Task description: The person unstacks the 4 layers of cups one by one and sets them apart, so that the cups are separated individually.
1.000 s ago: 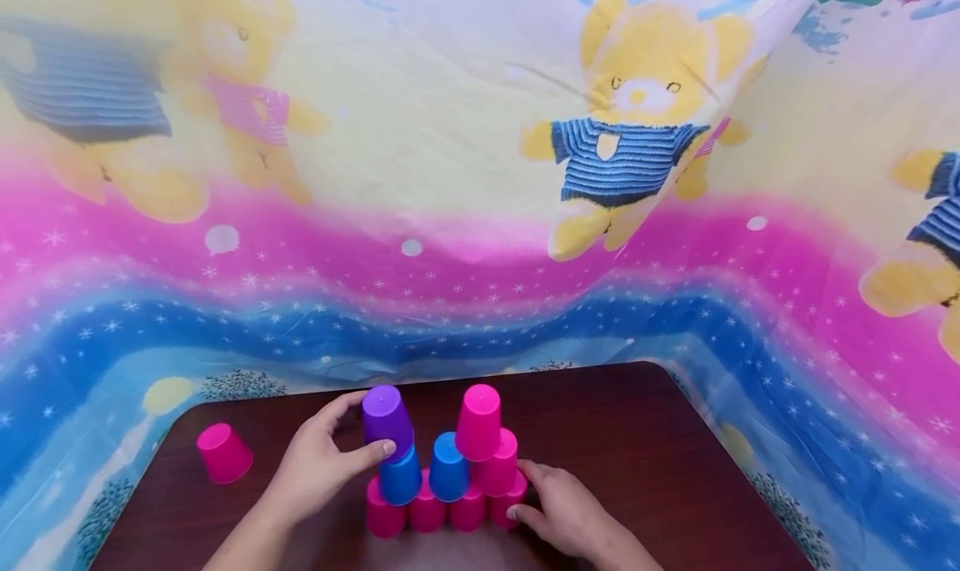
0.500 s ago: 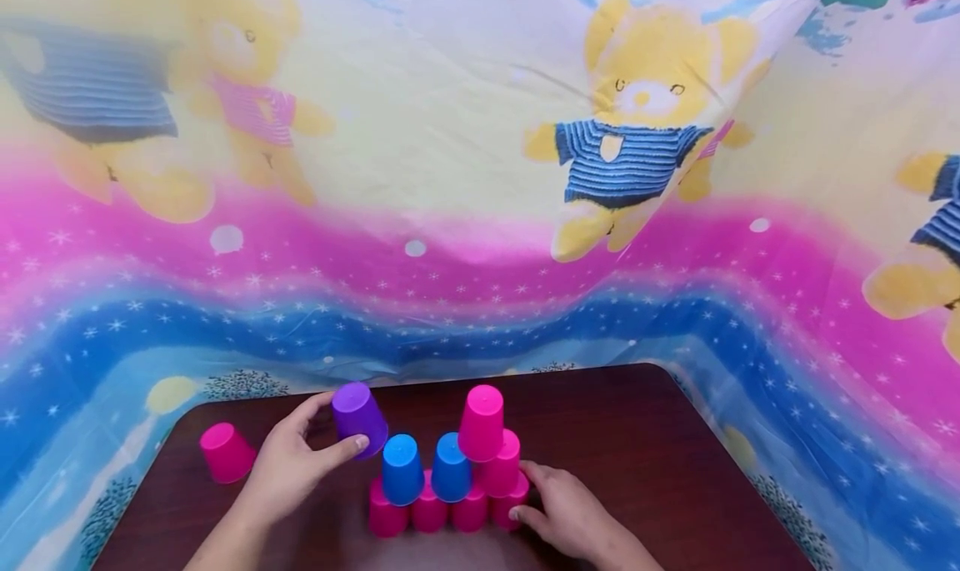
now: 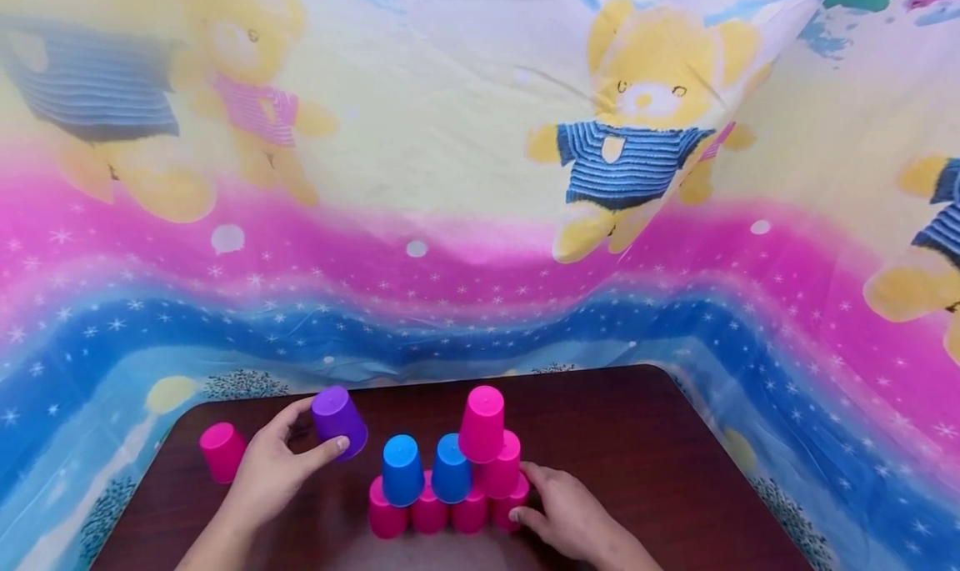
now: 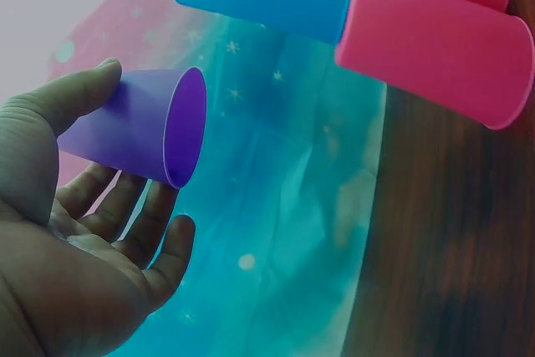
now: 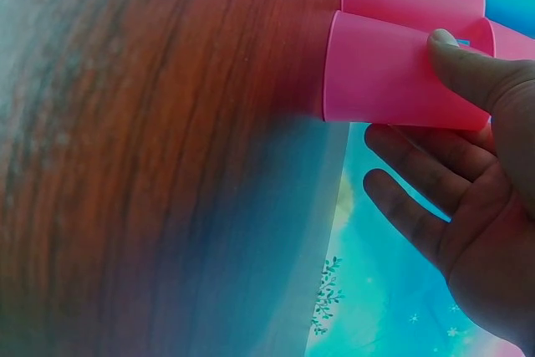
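My left hand (image 3: pixel 272 464) grips an upside-down purple cup (image 3: pixel 339 423) between thumb and fingers, up in the air left of a cup stack. In the left wrist view the mouth of this cup (image 4: pixel 138 123) faces away from the palm. The stack has a bottom row of several pink cups (image 3: pixel 388 517). On them sit a left blue cup (image 3: pixel 402 471), a second blue cup (image 3: pixel 451 469) and a pink cup (image 3: pixel 510 467), with another pink cup (image 3: pixel 482 425) on top at the right. My right hand (image 3: pixel 564 508) holds the rightmost bottom pink cup (image 5: pixel 393 77) by its sides.
A single pink cup (image 3: pixel 221 453) stands upside down at the left of the dark wooden table (image 3: pixel 645 438), partly behind my left hand. A printed cloth (image 3: pixel 450 179) with bears hangs behind the table and around its sides.
The purple cup has come off the left blue cup and moved left in my left hand. My right hand stays at the bottom right pink cup, and the rest of the stack stands as before.
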Demonstrator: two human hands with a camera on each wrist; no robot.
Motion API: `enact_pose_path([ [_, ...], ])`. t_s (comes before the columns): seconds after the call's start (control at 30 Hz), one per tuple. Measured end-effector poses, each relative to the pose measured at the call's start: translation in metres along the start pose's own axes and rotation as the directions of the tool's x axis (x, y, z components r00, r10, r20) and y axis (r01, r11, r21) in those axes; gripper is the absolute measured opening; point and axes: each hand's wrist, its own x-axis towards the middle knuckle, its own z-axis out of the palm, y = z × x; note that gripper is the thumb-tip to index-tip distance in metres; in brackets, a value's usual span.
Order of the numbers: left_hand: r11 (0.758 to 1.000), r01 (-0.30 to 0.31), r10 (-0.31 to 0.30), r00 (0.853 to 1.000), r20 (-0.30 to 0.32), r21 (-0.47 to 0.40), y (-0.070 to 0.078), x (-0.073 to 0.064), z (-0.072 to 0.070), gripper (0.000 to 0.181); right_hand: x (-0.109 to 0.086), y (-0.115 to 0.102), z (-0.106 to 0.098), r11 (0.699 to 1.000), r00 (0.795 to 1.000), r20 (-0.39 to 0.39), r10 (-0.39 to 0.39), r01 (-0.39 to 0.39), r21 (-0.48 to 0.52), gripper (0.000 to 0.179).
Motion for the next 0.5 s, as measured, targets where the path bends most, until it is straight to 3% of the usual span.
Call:
enact_pose_path([
  [0.5,0.992,0.118,-0.119,0.993,0.006,0.043,-0.026,0.0,-0.009,0.081,0.0,-0.001,-0.001,1.0,1.0,0.021,0.017,-0.018,0.002,0.055],
])
